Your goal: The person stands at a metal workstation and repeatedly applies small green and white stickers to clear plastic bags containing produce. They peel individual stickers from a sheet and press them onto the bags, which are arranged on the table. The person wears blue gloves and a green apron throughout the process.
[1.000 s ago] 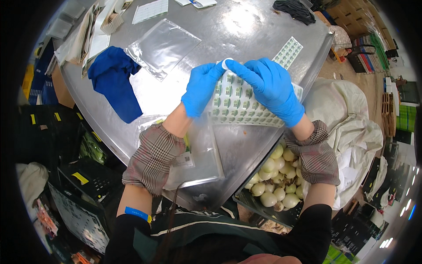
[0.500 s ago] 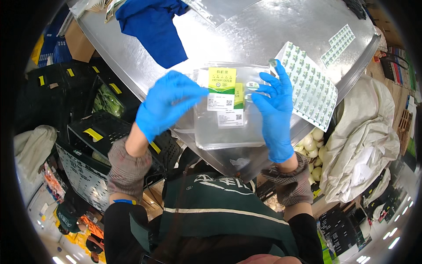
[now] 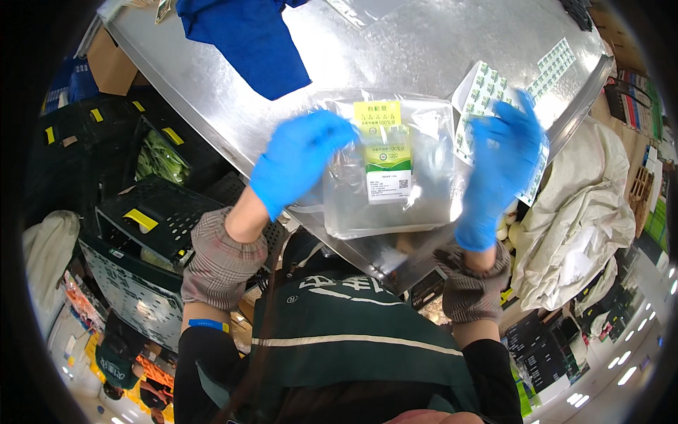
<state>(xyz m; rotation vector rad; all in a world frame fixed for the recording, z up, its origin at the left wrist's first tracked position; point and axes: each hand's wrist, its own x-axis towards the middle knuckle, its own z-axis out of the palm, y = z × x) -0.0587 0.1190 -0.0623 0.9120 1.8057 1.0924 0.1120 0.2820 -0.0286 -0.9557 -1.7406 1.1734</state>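
The gloved left hand [image 3: 300, 159] and gloved right hand [image 3: 505, 173] are plain bright blue. The clear bag [image 3: 432, 178] carries labels [image 3: 388, 152] in yellow, with a green band and a white lower part printed in black. The sticker sheet [image 3: 482, 97] is white, patterned with rows of small green marks — the smaller sheet [image 3: 554, 65] repeats it. The cloth [image 3: 247, 42] is deep blue, the tabletop [image 3: 402, 56] silvery grey. Brown and grey checks cover the sleeve guards [image 3: 222, 261]. The apron [image 3: 353, 318] is dark green with a cream stripe [image 3: 353, 341], the wristband [image 3: 206, 324] blue and yellow, the crate [image 3: 173, 220] black with a yellow tag [image 3: 140, 220] — and the sack [image 3: 575, 212] off-white.
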